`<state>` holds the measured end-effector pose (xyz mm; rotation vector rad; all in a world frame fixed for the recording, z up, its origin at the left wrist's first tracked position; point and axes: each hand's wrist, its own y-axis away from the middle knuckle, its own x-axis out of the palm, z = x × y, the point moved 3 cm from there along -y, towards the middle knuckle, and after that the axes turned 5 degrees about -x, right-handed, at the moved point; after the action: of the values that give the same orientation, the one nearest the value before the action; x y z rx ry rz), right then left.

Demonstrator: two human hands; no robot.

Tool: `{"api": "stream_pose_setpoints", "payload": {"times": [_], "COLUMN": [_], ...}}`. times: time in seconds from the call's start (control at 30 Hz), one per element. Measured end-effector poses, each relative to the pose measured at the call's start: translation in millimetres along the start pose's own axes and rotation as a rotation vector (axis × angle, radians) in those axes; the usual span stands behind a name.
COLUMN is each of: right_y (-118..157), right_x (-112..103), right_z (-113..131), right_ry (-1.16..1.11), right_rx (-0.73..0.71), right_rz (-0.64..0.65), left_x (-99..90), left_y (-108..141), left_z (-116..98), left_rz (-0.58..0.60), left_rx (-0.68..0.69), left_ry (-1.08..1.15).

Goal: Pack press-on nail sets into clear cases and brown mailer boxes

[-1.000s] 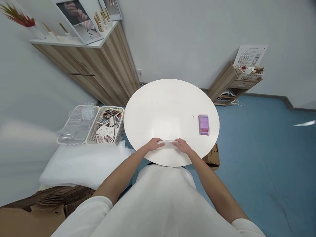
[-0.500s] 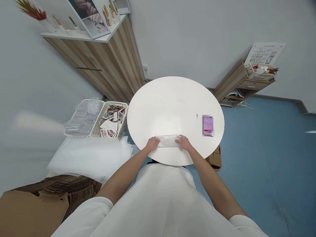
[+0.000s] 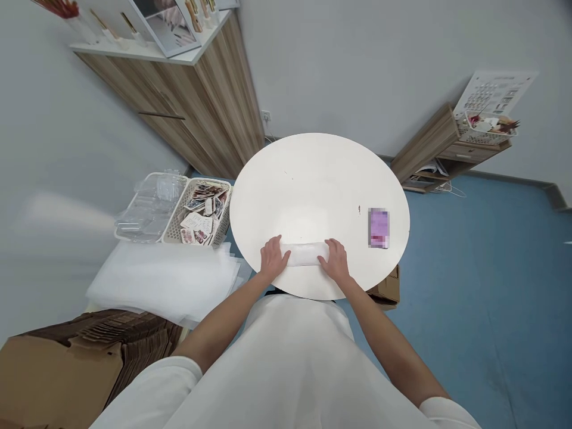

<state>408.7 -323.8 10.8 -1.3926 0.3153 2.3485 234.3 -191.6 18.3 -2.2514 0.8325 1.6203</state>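
Observation:
A narrow white folded sheet (image 3: 304,254) lies flat near the front edge of the round white table (image 3: 313,179). Its material, cloth or soft foam, is hard to make out. My left hand (image 3: 272,257) is curved about its left end, thumb at the lower side and fingers at the upper corner. At the right end my right hand (image 3: 336,259) mirrors this, its thumb resting on the sheet. On the table to the right lies a purple rectangular item (image 3: 379,228), blurred out in the picture.
Left of the table stand a basket of cards (image 3: 218,232) and a basket of clear plastic pieces (image 3: 147,214). White sheets (image 3: 165,277) and flattened cardboard boxes (image 3: 58,375) are stacked nearer me. A wooden cabinet (image 3: 179,107) rises behind; a cardboard box (image 3: 388,289) is under the table.
Both hands have shifted their hold on the folded sheet; their fingers now extend further forward at its ends. The sheet stays nearly in place. The view has tilted slightly.

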Motion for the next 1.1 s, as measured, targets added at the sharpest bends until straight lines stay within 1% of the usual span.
{"api": "stream_pose_setpoints", "payload": {"times": [0.03, 0.1, 0.13, 0.17, 0.23, 0.3, 0.37, 0.53, 0.63, 0.7, 0.8, 0.93, 1.0, 1.1], "right_y": [-1.2, -3.9, -5.4, -6.9, -9.6, -10.7, -9.1, 3.9, 8.4, 6.5, -3.0, -19.8, -27.2, -35.5], "right_x": [0.4, 4.1, 6.4, 8.4, 10.4, 9.4, 5.7, -6.9, -12.3, -15.5, -18.9, -19.0, -17.1, -11.6], "right_z": [3.8, 10.1, 12.2, 13.8, 16.4, 19.3, 22.4, 26.8, 26.1, 24.2, 19.6, 8.4, 1.0, -9.3], "right_ry": [0.036, 0.078, 0.086, 0.087, 0.075, 0.06, 0.042, -0.063, -0.111, -0.134, -0.219, -0.45, -0.523, -0.572], "right_rx": [-0.098, -0.253, -0.295, -0.311, -0.292, -0.253, -0.215, -0.135, -0.115, -0.091, -0.013, 0.199, 0.302, 0.391], "right_rz": [0.061, 0.215, 0.282, 0.331, 0.379, 0.396, 0.422, 0.52, 0.498, 0.448, 0.411, 0.424, 0.391, 0.323], "left_x": [1.5, 8.2, 12.2, 15.7, 20.1, 19.9, 15.7, 2.1, -3.6, -6.6, -9.8, -9.4, -6.6, 0.1], "left_y": [1.3, 3.7, 4.3, 4.4, 3.1, 1.0, -1.3, -6.4, -11.2, -16.3, -25.9, -40.5, -47.5, -56.1], "left_z": [-5.7, -16.2, -19.9, -22.5, -25.2, -26.4, -26.9, -27.9, -28.7, -26.8, -17.2, 2.6, 10.8, 18.4], "left_rz": [0.008, 0.087, 0.129, 0.162, 0.201, 0.225, 0.265, 0.443, 0.47, 0.469, 0.493, 0.511, 0.497, 0.47], "left_rx": [0.113, 0.294, 0.339, 0.354, 0.339, 0.328, 0.335, 0.371, 0.39, 0.368, 0.264, 0.095, 0.036, -0.048], "left_ry": [0.003, -0.005, -0.013, -0.017, -0.006, 0.027, 0.062, 0.14, 0.197, 0.242, 0.345, 0.47, 0.484, 0.475]}}
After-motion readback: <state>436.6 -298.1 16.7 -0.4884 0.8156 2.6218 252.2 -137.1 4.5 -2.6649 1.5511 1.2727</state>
